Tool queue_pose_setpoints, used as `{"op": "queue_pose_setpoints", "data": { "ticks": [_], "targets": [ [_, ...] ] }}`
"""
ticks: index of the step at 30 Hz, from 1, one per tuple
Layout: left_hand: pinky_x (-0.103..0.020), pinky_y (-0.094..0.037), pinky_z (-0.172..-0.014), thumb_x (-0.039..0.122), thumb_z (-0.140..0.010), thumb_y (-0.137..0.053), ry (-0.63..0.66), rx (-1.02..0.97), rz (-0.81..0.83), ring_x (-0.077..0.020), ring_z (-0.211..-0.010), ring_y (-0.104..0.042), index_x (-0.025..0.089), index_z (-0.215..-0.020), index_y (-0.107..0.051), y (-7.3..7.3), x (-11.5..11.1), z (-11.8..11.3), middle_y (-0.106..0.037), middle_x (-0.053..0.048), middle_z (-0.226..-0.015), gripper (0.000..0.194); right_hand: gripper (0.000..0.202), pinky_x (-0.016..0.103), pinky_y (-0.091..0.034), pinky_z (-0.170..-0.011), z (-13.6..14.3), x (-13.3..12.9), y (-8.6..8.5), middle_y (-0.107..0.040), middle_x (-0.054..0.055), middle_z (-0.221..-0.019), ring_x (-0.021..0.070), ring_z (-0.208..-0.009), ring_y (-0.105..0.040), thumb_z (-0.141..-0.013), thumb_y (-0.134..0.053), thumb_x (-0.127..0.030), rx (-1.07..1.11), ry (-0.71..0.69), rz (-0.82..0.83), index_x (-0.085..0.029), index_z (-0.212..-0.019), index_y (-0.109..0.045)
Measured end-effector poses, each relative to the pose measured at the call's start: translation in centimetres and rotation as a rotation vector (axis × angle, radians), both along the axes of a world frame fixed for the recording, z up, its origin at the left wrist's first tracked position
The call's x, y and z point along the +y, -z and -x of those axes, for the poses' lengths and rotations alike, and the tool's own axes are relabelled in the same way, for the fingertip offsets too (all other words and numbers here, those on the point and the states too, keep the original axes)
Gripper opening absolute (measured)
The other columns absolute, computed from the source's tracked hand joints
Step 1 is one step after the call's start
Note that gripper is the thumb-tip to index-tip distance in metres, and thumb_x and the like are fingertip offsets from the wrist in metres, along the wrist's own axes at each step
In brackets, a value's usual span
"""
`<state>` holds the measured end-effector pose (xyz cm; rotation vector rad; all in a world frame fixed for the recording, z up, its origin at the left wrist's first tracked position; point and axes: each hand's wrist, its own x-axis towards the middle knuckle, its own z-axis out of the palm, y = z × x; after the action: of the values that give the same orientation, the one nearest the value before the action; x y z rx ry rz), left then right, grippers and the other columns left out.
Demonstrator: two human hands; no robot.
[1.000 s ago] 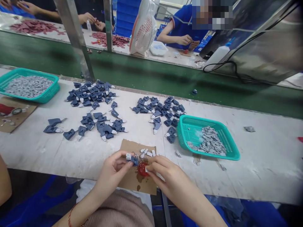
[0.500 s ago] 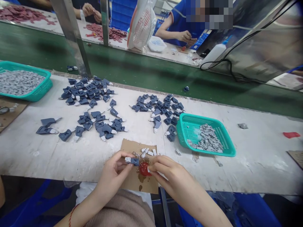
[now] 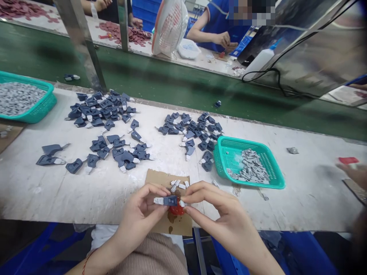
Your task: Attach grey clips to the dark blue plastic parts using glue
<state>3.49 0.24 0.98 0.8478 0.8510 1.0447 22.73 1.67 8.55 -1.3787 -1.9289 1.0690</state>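
My left hand (image 3: 143, 210) pinches a dark blue part (image 3: 170, 200) with a light grey end pointing left. Just right of it, my right hand (image 3: 215, 208) holds a small light grey piece (image 3: 182, 203) between thumb and fingertips, close to the blue part's right end; whether they touch is unclear. Below both is a red round dish (image 3: 176, 209), partly hidden, on a brown cardboard sheet (image 3: 183, 225) with wet stains. Several small grey pieces (image 3: 181, 186) lie at the cardboard's upper edge.
Blue parts lie in a left pile (image 3: 106, 109) and a middle pile (image 3: 197, 128). A green basket (image 3: 278, 175) of grey pieces stands right, another (image 3: 46, 105) far left. Across the green strip (image 3: 143, 72) are a fan (image 3: 170, 28) and other people. Another person's hand (image 3: 355, 173) reaches in at right.
My right hand has lifted slightly with the grey piece, and the blue part has moved right, closer to it. A person's hand has appeared at the right edge. The view has shifted slightly.
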Motion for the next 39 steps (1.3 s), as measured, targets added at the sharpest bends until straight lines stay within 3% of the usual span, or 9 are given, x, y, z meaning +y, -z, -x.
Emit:
{"op": "queue_pose_setpoints", "data": {
  "ticks": [6, 23, 27, 30, 33, 39],
  "targets": [
    [-0.022, -0.056, -0.078, 0.011, -0.083, -0.068, -0.02, -0.009, -0.008, -0.018, -0.103, -0.065, 0.022, -0.088, -0.066, -0.8, 0.4, -0.4, -0.065, -0.003, -0.1, 0.013, 0.011, 0.028, -0.052, -0.076, 1.0, 0.4, -0.4, -0.068, 0.002, -0.09, 0.0163, -0.085, -0.065, -0.088, -0.064, -0.014, 0.037, -0.016, 0.062, -0.023, -0.087, -0.07],
    [-0.023, -0.056, -0.077, 0.009, -0.083, -0.066, -0.01, -0.005, 0.0, -0.0176, -0.1, -0.067, 0.023, -0.088, -0.066, -0.4, 0.3, -0.3, -0.063, -0.002, -0.1, 0.015, 0.016, 0.028, -0.053, -0.078, 0.9, 0.7, -0.3, -0.068, 0.003, -0.095, 0.0166, -0.088, -0.065, -0.086, -0.068, -0.016, 0.024, -0.001, 0.165, -0.027, -0.094, -0.076],
    [-0.023, -0.057, -0.077, 0.01, -0.081, -0.07, -0.005, -0.06, 0.03, -0.0183, -0.102, -0.065, 0.022, -0.087, -0.066, -0.5, 0.4, -0.3, -0.065, -0.003, -0.099, 0.013, 0.015, 0.03, -0.053, -0.079, 0.7, 0.7, -0.1, -0.07, 0.004, -0.094, 0.0182, -0.088, -0.066, -0.09, -0.064, -0.025, 0.094, 0.054, 0.192, -0.027, -0.102, -0.074],
    [-0.022, -0.057, -0.075, 0.012, -0.08, -0.072, 0.012, -0.13, 0.064, -0.0162, -0.094, -0.067, 0.021, -0.085, -0.066, -0.8, 0.6, -0.5, -0.066, -0.002, -0.097, 0.011, 0.024, 0.03, -0.053, -0.079, 1.2, 0.6, 0.6, -0.07, 0.004, -0.096, 0.0183, -0.088, -0.066, -0.096, -0.055, -0.038, 0.137, 0.132, 0.188, -0.026, -0.11, -0.07],
    [-0.021, -0.058, -0.072, 0.014, -0.079, -0.074, 0.017, -0.169, 0.087, -0.0149, -0.087, -0.069, 0.02, -0.083, -0.066, -1.2, 0.8, -0.6, -0.066, -0.001, -0.093, 0.01, 0.035, 0.029, -0.052, -0.072, 2.3, 0.4, 1.4, -0.07, 0.005, -0.096, 0.0179, -0.083, -0.064, -0.098, -0.046, -0.047, 0.187, 0.124, 0.254, -0.026, -0.118, -0.066],
    [-0.018, -0.054, -0.061, 0.019, -0.079, -0.076, 0.053, -0.205, 0.188, -0.0075, -0.059, -0.063, 0.019, -0.082, -0.062, -1.7, 0.9, -0.8, -0.067, 0.002, -0.073, 0.014, 0.033, 0.026, -0.05, -0.067, 3.4, 0.0, 2.4, -0.07, 0.005, -0.104, 0.0182, -0.088, -0.064, -0.097, -0.049, -0.048, 0.323, 0.081, 0.4, -0.027, -0.117, -0.065]
  ]
}}
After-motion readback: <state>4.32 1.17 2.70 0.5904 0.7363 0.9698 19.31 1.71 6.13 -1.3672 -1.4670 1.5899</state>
